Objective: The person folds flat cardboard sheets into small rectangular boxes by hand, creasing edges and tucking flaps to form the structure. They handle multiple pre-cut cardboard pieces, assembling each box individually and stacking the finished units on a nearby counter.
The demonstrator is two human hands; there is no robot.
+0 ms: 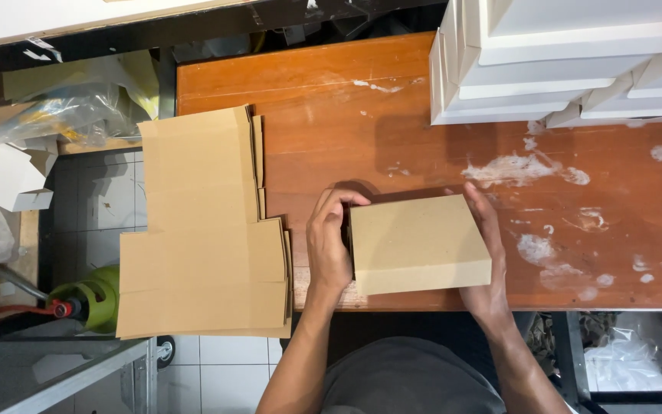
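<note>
A folded brown cardboard box (419, 243) rests on the wooden table (331, 107) near its front edge. My left hand (329, 241) presses against the box's left end, fingers curled over its top corner. Flat along the right end lies my right hand (488, 245), fingers pointing away from me. Both hands grip the box between them.
A stack of flat brown cardboard blanks (204, 230) overhangs the table's left edge. White boxes (561, 57) are stacked at the back right. White smears mark the table's right side. A green tool (90, 299) and plastic bags (55, 107) sit on the left, over the tiled floor.
</note>
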